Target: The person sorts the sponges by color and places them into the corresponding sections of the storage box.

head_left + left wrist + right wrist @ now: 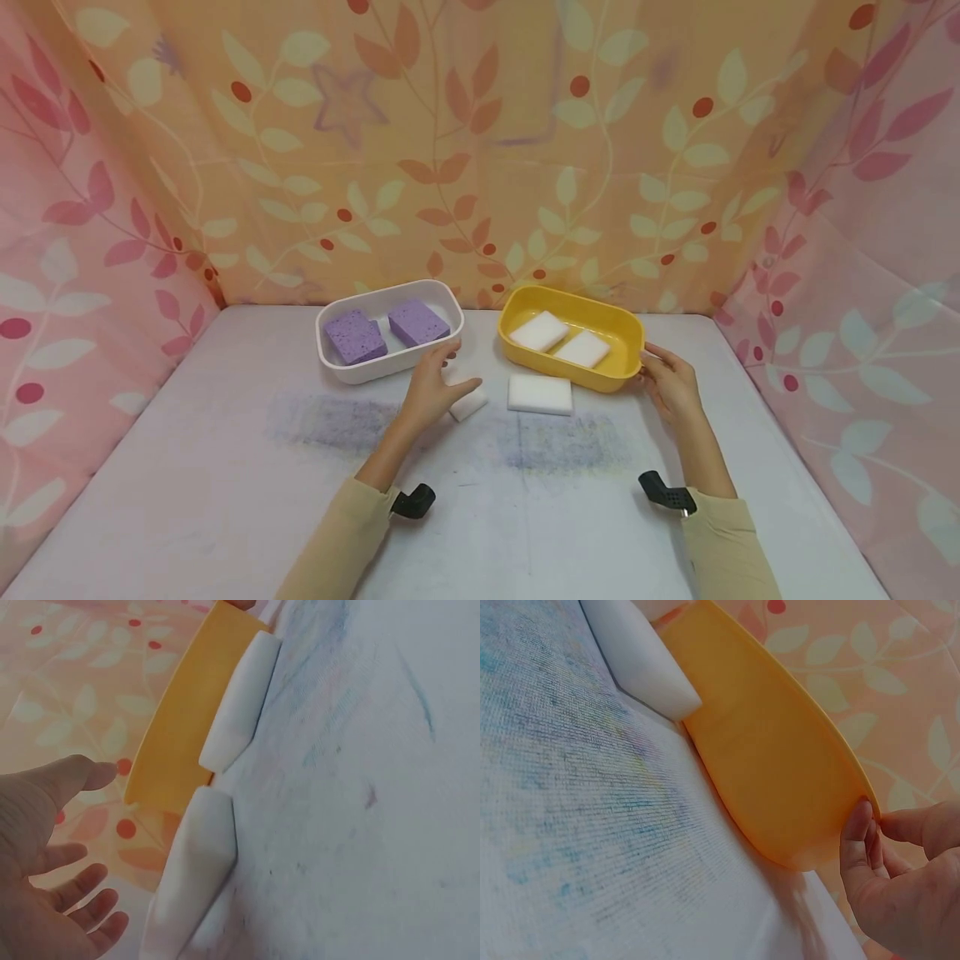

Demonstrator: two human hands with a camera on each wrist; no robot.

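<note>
My left hand (429, 388) hovers over the table by the front right corner of a white tray (397, 362), thumb spread from the loosely bent fingers, holding nothing. Beneath it, partly hidden, lies a white sponge (469, 405). Two purple sponges (355, 337) sit in the white tray. With fingertips and thumb, my right hand (672, 385) pinches the right end of a yellow tray (772, 750). Inside that tray are two white sponges (540, 331). Another white sponge (540, 394) lies flat on the table, just in front of it.
Bluish smudges (562, 442) mark the white tabletop (480, 533) in front of both trays. Patterned curtains (465, 167) hang close behind the trays and along both sides. Each wrist carries a black camera mount (414, 502).
</note>
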